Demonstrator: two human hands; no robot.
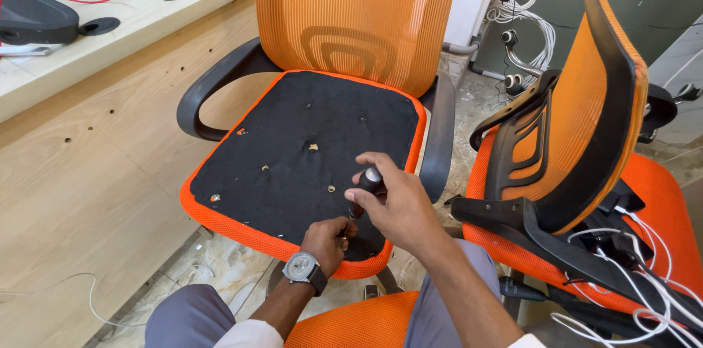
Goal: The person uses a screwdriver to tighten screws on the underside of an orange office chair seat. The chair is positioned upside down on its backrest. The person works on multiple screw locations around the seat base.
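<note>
Over the black fabric seat underside (293, 150) of the orange mesh office chair (359, 11), right hand (399, 205) clenched a black-handled screwdriver (366, 187) upright; left hand (329, 238), at 7 o'clock, pinched its tip.

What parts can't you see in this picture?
- Screwdriver tip, head view: hidden behind the left hand and right hand.
- Chair seat base: hidden under the seat.
- Second chair, right: cut off by the picture's edge.
- White cables: ends run out of frame.
</note>
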